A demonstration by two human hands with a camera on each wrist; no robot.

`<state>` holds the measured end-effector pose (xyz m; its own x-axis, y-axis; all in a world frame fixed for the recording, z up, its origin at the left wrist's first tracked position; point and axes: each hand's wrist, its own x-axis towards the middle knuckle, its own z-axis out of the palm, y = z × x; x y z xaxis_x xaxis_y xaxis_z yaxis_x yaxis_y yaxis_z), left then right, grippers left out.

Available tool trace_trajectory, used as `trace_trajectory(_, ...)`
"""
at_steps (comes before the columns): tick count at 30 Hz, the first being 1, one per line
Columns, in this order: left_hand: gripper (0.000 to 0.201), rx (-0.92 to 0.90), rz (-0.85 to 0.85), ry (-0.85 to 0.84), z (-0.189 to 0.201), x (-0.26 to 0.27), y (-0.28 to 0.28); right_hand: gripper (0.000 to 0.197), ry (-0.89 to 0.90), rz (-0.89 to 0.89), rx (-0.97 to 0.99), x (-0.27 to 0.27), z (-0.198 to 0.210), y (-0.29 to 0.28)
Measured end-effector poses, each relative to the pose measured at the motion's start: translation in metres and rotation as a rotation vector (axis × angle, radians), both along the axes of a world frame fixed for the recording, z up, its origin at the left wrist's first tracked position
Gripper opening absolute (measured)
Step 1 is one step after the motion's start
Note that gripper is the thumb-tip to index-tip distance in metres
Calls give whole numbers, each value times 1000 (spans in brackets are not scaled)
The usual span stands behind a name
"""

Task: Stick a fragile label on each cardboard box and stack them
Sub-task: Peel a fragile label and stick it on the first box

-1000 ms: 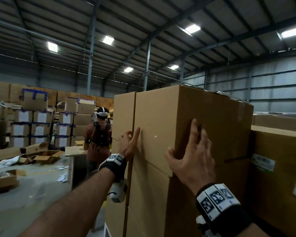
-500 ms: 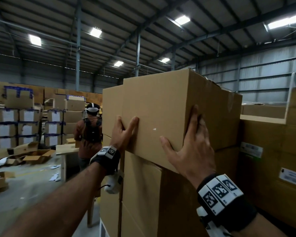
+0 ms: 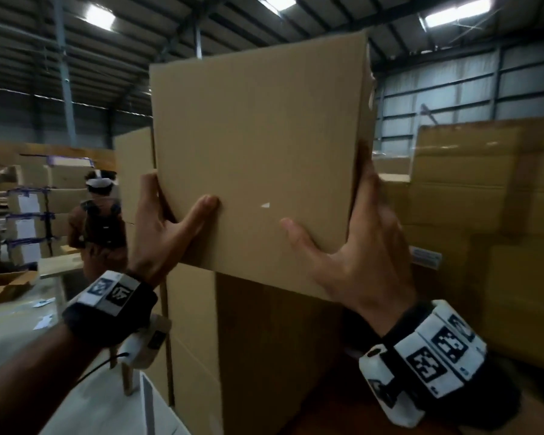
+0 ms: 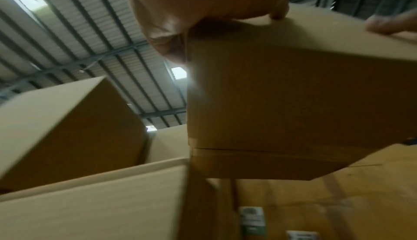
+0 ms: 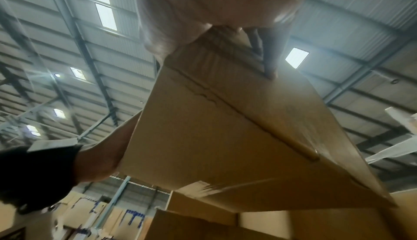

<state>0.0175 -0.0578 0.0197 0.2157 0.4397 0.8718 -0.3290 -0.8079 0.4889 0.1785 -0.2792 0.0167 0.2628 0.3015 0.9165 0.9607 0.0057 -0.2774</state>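
Since the earlier frame, both hands had tilted the cardboard box [image 3: 258,152] off the stack [image 3: 252,340]. Left hand [image 3: 161,233] and right hand [image 3: 361,246] grasped its opposite sides, thumbs on the near face, probably to steady it.

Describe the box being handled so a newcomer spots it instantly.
Start at the cardboard stack filling the centre of the head view. The top cardboard box sits tilted above it, gripped at its lower corners by the left hand and right hand. Unlike its neighbours, only it is held.
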Motion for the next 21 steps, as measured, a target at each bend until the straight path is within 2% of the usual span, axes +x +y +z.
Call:
trace_trajectory(4, 89, 31, -77, 79, -9, 27, -81, 113, -1, -31, 94, 23, -7, -98)
trace_trajectory(9, 94, 29, -259, 268, -40, 79, -197, 106, 57, -171, 127, 47, -35, -240)
trace_trajectory(12, 103, -72, -376, 377, -87, 114, -266, 110, 153, -285, 44, 56, -73, -322)
trace_trajectory(15, 108, -105, -394, 502, -142, 146, -329, 125, 282, -427, -58, 63, -122, -393)
trace_trajectory(18, 106, -112, -415, 652, -188, 165, -392, 144, 460, -487, -123, 70, -172, -456)
trace_trajectory(21, 97, -48, -412, 783, -232, 180, -444, 149, 555, -543, -205, 78, -215, -514)
